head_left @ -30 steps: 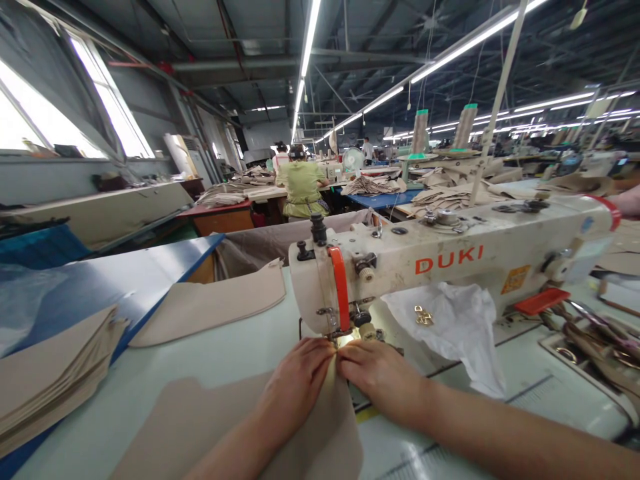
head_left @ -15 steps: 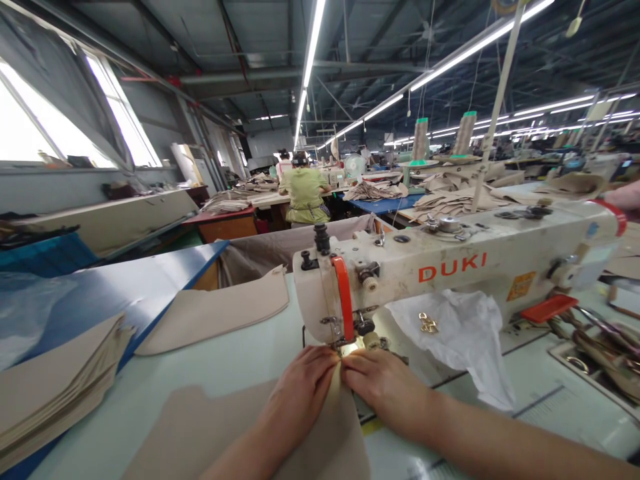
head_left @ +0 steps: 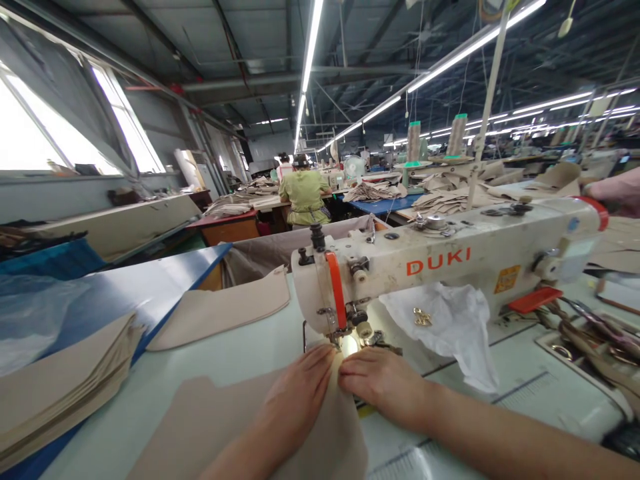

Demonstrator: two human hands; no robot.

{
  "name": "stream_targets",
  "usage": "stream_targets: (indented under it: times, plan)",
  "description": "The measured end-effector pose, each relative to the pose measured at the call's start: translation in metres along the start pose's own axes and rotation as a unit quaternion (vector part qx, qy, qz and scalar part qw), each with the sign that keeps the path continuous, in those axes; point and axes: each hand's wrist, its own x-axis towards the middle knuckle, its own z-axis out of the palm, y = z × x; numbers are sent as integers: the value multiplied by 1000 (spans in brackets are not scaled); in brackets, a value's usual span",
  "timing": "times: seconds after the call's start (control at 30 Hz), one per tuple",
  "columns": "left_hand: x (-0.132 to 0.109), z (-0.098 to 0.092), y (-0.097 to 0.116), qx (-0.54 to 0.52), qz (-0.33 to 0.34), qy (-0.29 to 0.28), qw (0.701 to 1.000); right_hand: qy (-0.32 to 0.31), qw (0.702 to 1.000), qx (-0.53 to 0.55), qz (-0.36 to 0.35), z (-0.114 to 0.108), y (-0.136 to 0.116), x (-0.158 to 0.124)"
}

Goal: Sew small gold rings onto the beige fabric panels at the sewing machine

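A beige fabric piece (head_left: 215,413) lies on the pale green sewing table, its narrow end under the head of a white sewing machine (head_left: 390,267) marked DUKI. My left hand (head_left: 303,387) presses and grips the fabric just left of the lit needle area, fingers together. On the other side, my right hand (head_left: 385,383) has its fingers closed on the fabric's right edge, close to the presser foot. The needle tip and the fingertips' exact hold are partly hidden. A white cloth (head_left: 445,327) with small gold metal fittings (head_left: 422,317) hangs beneath the machine arm.
Another cut piece (head_left: 225,310) lies at the table's back left, beside a stack of beige pieces (head_left: 65,387). To the right sits a tray (head_left: 543,341) with tools and rings. A co-worker in green (head_left: 306,193) sits ahead; a pink sleeve (head_left: 617,190) shows at right.
The view has turned slightly right, so the machine appears farther left. My hands stay on the fabric by the needle, with a slightly wider gap between them. More of the pink sleeve shows.
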Motion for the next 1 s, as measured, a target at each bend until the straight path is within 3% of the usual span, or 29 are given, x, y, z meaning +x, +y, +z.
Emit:
stream_targets:
  times: [0.2, 1.0]
  plan:
    - [0, 1, -3, 5, 21, -8, 1000, -15, 1000, 0, 1, -1, -1, 0]
    - [3, 1, -5, -37, -46, -3, 998, -10, 1000, 18, 8, 2, 2, 5]
